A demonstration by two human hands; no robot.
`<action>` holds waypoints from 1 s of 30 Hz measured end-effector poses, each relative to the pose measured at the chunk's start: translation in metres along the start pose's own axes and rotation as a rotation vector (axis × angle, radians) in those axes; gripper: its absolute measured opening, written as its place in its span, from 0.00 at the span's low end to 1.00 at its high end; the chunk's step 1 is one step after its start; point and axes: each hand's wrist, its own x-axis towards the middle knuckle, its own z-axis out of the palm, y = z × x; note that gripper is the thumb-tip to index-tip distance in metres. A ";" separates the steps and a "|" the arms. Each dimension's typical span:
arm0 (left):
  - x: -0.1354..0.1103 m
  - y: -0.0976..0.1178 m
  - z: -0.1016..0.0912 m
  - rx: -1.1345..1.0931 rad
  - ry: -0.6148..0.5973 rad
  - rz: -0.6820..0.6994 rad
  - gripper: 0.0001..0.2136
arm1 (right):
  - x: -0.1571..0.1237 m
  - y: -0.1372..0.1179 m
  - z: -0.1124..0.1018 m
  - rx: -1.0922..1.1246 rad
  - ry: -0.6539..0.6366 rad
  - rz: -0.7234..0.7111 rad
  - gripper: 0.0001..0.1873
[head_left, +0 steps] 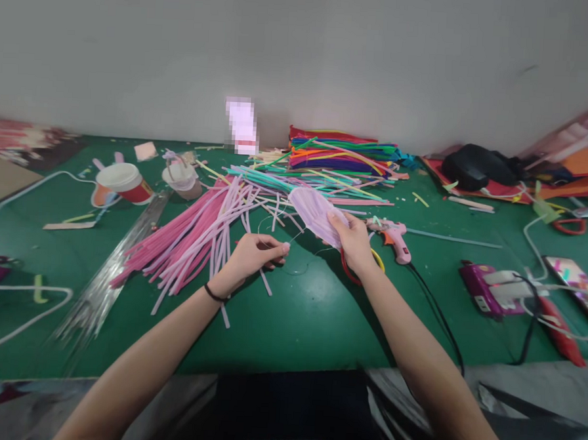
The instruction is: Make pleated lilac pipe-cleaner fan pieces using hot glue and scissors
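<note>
My right hand [354,243] is closed on the lower edge of a pale purple petal-shaped piece [310,210], which looks made of pipe cleaners laid side by side. With thumb and fingers pinched together, my left hand [258,254] grips a thin wire [298,236] that runs up to the petal piece. Fine loops of it curve around near the fingertips. To the left lies a loose bundle of pink and lilac pipe cleaners [184,240]. Partly hidden under my right wrist are red and yellow handles [378,258], perhaps of scissors.
A pink glue gun [398,242] lies right of my right hand, its black cord trailing to the front edge. Colourful pipe cleaners [341,157] are stacked by the wall. Thin metal wires [108,282], a paper cup [128,182], a purple power strip [485,289] and a phone [574,284] lie around.
</note>
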 end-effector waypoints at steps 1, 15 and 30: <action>0.000 0.000 0.000 -0.009 0.001 -0.006 0.13 | -0.001 -0.002 0.001 -0.017 -0.003 -0.012 0.17; 0.005 0.002 -0.008 -0.264 0.128 0.000 0.17 | -0.007 -0.011 0.006 0.148 -0.175 0.162 0.16; 0.010 -0.003 -0.009 -0.320 0.108 -0.006 0.16 | -0.015 0.001 0.019 -0.042 -0.186 0.201 0.12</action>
